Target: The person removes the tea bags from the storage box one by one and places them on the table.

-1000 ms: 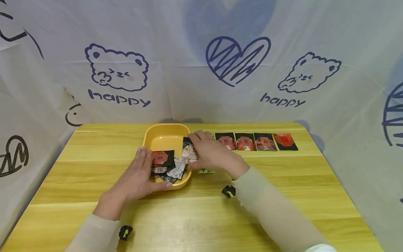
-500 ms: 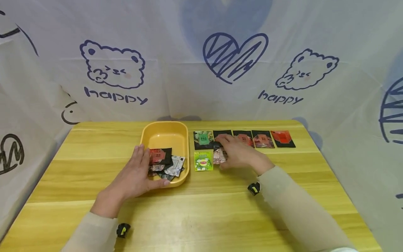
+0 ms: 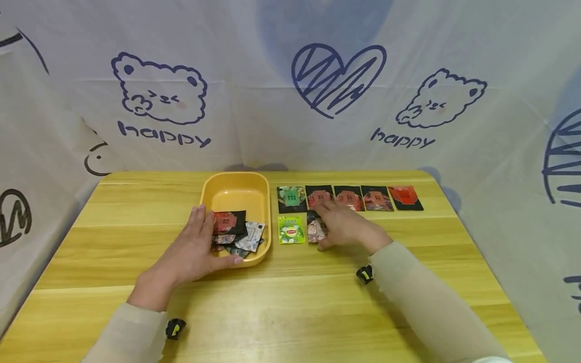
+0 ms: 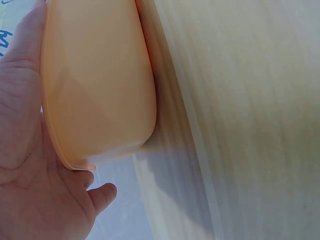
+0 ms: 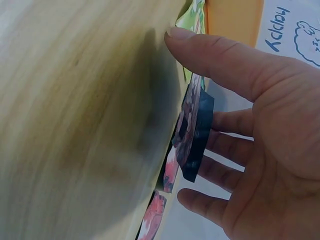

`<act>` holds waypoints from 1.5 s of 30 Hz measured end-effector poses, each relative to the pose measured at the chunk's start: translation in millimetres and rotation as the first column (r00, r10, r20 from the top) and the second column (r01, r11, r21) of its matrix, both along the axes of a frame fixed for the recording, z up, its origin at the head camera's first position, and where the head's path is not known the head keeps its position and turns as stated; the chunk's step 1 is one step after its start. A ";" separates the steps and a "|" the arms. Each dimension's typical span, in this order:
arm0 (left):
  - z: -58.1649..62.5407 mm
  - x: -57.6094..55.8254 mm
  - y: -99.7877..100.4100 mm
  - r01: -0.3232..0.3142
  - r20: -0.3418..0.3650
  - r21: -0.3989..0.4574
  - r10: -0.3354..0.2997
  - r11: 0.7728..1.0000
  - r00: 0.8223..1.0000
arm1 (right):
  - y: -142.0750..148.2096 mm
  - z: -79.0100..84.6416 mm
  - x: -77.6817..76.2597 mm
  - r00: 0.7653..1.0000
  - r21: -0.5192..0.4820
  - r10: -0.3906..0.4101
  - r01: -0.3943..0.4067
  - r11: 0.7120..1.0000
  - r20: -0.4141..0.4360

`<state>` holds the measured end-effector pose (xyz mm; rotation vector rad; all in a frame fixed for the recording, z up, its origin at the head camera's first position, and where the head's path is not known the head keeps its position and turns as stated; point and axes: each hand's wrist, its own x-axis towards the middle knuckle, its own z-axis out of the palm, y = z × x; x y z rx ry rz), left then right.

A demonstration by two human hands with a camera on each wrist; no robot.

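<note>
My left hand (image 3: 192,252) rests along the left side of a yellow plastic tray (image 3: 268,214), fingers straight at the rim and thumb over the front corner. Its palm lies beside the tray wall (image 4: 100,85) in the left wrist view. Inside the tray are several tea bag sachets, among them a red-and-black one (image 3: 227,222) and a white one (image 3: 251,237). My right hand (image 3: 342,224) is over a pink-and-black tea bag (image 3: 316,232) right of a green tea bag (image 3: 291,231). In the right wrist view its fingers are behind that tea bag (image 5: 192,135), thumb spread apart.
Behind the green tea bag runs a row of sachets: a green-and-black one (image 3: 291,199) at the left, then several red-and-black ones, ending with a bright red one (image 3: 406,197). A white printed cloth (image 3: 254,116) hangs behind the wooden table (image 3: 272,312).
My right hand has carried the pink-and-black tea bag from the tray to the right, set it below the row and loosened its fingers. The left hand has stayed at the tray.
</note>
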<state>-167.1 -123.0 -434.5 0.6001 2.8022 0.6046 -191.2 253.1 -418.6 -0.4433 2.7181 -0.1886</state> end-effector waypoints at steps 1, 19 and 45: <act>-0.1 -0.1 0.0 -0.002 -0.001 0.001 0.002 1.000 1.000 | -0.2 -0.4 -0.1 1.000 -0.003 0.002 -0.002 1.000 0.000; 1.3 1.3 -0.5 -0.007 0.004 0.004 0.007 1.000 1.000 | -1.4 -6.3 -2.3 1.000 0.002 0.008 -0.008 1.000 0.012; -0.8 -1.2 -0.8 -0.006 0.019 -0.003 0.006 1.000 1.000 | -27.6 19.0 -12.1 0.997 -0.066 0.032 -0.036 0.997 -0.063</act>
